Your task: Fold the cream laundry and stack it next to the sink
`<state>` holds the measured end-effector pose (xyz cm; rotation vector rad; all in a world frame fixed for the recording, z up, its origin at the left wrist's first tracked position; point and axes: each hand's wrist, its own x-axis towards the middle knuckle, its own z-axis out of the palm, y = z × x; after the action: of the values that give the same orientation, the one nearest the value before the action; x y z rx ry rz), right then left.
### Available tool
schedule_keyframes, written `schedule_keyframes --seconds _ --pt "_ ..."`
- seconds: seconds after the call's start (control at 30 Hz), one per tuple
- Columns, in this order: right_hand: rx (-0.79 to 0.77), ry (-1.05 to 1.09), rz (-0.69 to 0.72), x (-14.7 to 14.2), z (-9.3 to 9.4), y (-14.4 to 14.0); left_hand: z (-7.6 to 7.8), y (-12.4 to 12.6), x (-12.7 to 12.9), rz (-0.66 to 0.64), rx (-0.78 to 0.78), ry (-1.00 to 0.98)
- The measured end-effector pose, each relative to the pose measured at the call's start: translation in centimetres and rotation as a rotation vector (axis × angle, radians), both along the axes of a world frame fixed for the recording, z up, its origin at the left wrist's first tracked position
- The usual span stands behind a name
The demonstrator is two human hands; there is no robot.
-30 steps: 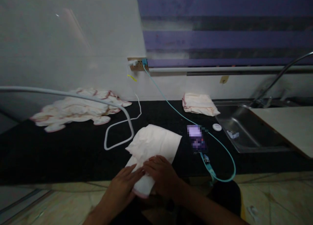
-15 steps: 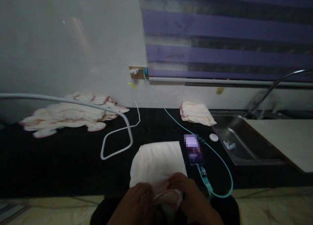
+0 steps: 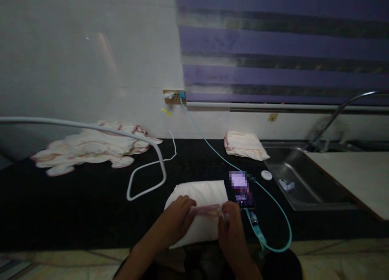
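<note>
A white cloth with a pink hem (image 3: 200, 195) lies folded on the black counter (image 3: 75, 203) right in front of me. My left hand (image 3: 176, 219) pinches the pink edge at its left end. My right hand (image 3: 230, 223) pinches the same edge at its right end, so the hem is stretched between both hands over the lower half of the cloth. A lit phone (image 3: 241, 187) lies just right of the cloth, close to my right hand.
A heap of white pink-edged cloths (image 3: 91, 146) lies at the back left, a folded stack (image 3: 244, 144) at the back centre. A white cable (image 3: 146, 178) and a teal cable (image 3: 273, 207) cross the counter. A steel sink (image 3: 304, 178) and tap (image 3: 340, 110) stand right.
Both hands lifted the cloth's near edge off the counter front and carried it forward over the cloth, folding it shorter. The view tilted slightly upward.
</note>
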<state>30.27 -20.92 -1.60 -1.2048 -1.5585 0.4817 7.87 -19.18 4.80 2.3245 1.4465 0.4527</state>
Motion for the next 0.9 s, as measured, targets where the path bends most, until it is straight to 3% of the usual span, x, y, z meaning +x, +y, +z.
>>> schedule_keyframes --seconds 0.17,0.33,0.43,0.53,0.6,0.67,0.8,0.9 --pt "0.051 -0.216 0.243 0.4 0.0 -0.3 0.3 1.7 -1.6 -0.06 -0.043 -0.077" --pt "-0.064 -0.352 0.323 0.8 -0.7 -1.7 0.3 3.1 -1.5 0.007 0.166 0.126" --pt "-0.085 -0.404 0.32 0.7 -1.1 -1.9 0.7 2.2 -0.8 0.079 0.382 0.147" --pt "-0.072 -0.385 0.346 0.6 -0.6 -1.3 0.8 -0.8 1.0 -0.028 0.457 0.075" --pt "-0.065 -0.352 0.409 0.7 0.3 -0.7 0.2 -3.1 2.5 -0.167 0.369 0.081" --pt "-0.054 -0.326 0.466 0.7 1.4 -0.2 -1.0 -4.7 3.4 -0.201 0.273 0.111" --pt "-0.035 -0.369 0.435 0.4 2.5 0.0 -3.9 -4.4 1.8 -0.022 0.267 0.192" --pt "-0.005 -0.437 0.373 0.0 2.8 0.0 -4.6 -3.0 -0.1 -0.005 0.281 0.229"
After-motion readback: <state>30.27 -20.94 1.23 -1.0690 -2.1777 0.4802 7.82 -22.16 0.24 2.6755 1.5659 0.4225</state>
